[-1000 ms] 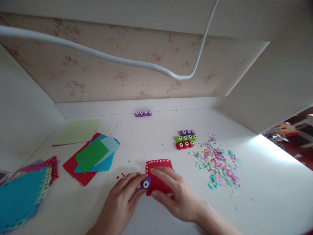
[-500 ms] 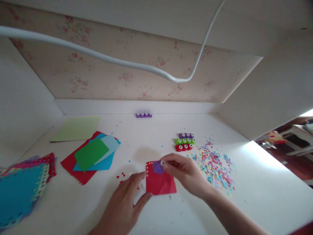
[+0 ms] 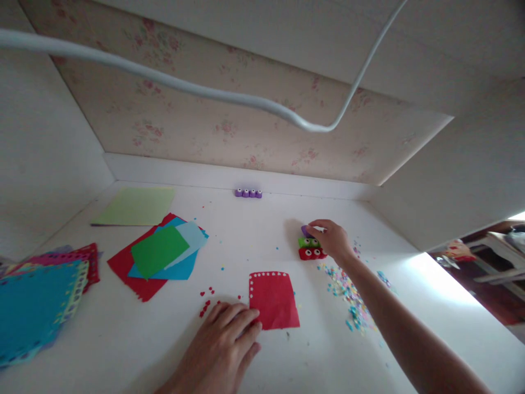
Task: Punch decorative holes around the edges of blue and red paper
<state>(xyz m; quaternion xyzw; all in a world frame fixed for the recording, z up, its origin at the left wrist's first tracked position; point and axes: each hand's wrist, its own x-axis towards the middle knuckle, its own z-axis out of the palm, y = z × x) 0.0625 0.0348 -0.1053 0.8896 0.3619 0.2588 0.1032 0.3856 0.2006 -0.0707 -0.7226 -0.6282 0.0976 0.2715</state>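
Note:
A red square of paper (image 3: 275,303) lies flat, with small shaped holes along its top edge and the upper part of its left edge. My left hand (image 3: 227,339) rests palm down, fingers stretched out, its fingertips on the paper's lower left corner. Farther back on the right, my right hand (image 3: 330,238) is closed round a purple craft punch (image 3: 304,230), partly hidden by the fingers. That punch is at the back of the punch group, just behind the green punches (image 3: 303,242) and the red punches (image 3: 310,254).
Red punched bits (image 3: 207,302) are scattered left of the paper, and coloured confetti (image 3: 348,295) under my right forearm. Coloured sheets (image 3: 159,251), pale green paper (image 3: 135,206) and punched papers (image 3: 36,312) lie left. Purple punches (image 3: 249,193) line the back. A white cable (image 3: 229,96) hangs across.
My right hand has moved from the red paper to the back right, carrying the purple punch to the other punches. The top edge holes are now uncovered. My left hand has flattened beside the paper.

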